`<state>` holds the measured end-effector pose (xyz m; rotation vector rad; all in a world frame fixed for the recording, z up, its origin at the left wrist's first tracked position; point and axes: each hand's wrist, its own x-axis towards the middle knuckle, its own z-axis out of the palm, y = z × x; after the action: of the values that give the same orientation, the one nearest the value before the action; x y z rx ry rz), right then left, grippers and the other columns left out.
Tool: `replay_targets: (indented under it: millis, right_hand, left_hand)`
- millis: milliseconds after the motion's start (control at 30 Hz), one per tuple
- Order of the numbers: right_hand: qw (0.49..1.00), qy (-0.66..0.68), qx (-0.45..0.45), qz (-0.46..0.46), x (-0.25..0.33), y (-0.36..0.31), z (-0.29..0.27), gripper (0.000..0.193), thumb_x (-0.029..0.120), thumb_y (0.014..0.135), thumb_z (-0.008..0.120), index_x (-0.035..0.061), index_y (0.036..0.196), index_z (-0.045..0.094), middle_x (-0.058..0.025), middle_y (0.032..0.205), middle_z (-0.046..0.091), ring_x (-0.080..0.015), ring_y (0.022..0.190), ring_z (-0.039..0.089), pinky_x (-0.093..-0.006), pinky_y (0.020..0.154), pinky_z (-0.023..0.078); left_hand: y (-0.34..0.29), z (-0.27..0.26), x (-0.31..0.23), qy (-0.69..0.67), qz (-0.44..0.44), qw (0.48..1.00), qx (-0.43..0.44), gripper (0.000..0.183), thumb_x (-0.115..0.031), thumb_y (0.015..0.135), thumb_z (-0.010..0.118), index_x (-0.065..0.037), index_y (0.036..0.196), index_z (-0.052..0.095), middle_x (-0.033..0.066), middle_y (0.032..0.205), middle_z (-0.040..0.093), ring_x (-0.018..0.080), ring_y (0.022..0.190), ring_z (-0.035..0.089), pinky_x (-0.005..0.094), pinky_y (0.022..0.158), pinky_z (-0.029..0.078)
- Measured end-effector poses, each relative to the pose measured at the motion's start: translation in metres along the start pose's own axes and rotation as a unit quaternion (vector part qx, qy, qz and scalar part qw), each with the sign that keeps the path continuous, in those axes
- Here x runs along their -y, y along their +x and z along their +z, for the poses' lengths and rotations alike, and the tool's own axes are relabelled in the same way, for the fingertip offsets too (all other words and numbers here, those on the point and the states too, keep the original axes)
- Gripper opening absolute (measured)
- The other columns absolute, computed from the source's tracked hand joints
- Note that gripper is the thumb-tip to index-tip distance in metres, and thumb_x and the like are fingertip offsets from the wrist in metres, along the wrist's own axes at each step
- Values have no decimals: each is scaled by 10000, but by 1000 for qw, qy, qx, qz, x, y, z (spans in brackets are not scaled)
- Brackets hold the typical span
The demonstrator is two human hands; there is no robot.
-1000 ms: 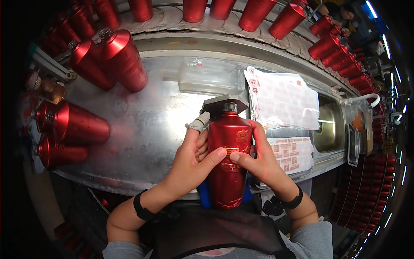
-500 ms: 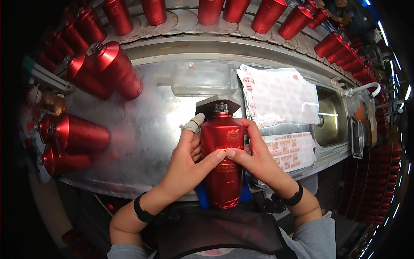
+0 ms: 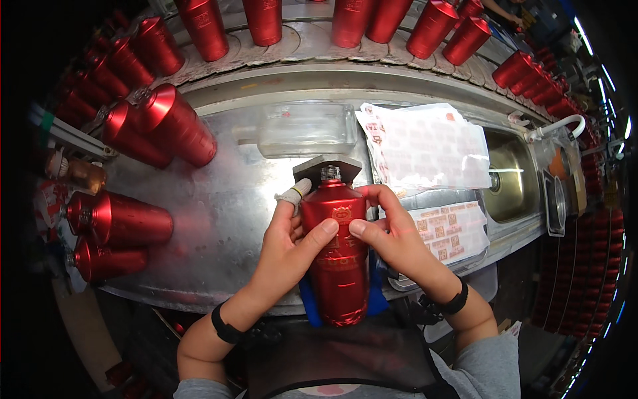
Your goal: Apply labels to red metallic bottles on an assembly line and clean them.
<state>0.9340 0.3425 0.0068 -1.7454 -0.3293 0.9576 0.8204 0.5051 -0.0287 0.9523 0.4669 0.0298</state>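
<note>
Head view: steel worktop (image 3: 219,219) with sink (image 3: 512,179), red bottles (image 3: 166,126) all around.

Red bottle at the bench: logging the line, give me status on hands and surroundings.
Left hand and right hand both grip the red bottle, thumbs pressed on its front. Bottle lies on blue pad. Label sheets right, more bottles lying left.
</note>
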Motion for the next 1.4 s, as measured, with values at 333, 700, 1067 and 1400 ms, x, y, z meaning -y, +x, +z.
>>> replay_targets:
  millis: [333, 700, 1067, 1400]
  right_hand:
    - [998, -37, -18, -47, -2, 10, -1, 489, 305, 893, 742, 10, 1221, 532, -64, 1079, 518, -83, 783, 548, -234, 667, 482]
    - [999, 34, -3, -7, -5, 1, -6, 517, 284, 910, 732, 13, 1286, 503, -44, 1053, 522, -66, 829, 541, -218, 670, 461]
    - [998, -29, 45, 28, -8, -29, -3, 851, 297, 816, 823, 20, 1455, 334, -74, 1158, 516, -36, 753, 465, -193, 598, 382]
    - [999, 24, 29, 14, -13, -33, -3, 807, 243, 845, 793, 30, 1467, 326, -73, 1163, 501, -11, 696, 438, -170, 579, 371]
  left_hand:
    - [4, 5, -6, 44, 14, 999, -4, 757, -188, 914, 719, 41, 1486, 278, 195, 1360, 514, 219, 1203, 571, 329, 1005, 480]
    - [-3, 4, -5, 15, -6, 1000, -1, 747, -162, 921, 713, -21, 1487, 245, 195, 1406, 481, 228, 1267, 527, 342, 1044, 442]
    - [-28, -8, 6, 37, -31, 995, 90, 1028, -162, 842, 784, -41, 1556, 54, 220, 1516, 348, 267, 1404, 390, 409, 1163, 297]
    - [-24, 6, 3, 78, -11, 996, 39, 975, -171, 829, 790, -15, 1522, 122, 232, 1435, 436, 276, 1316, 491, 403, 1103, 390]
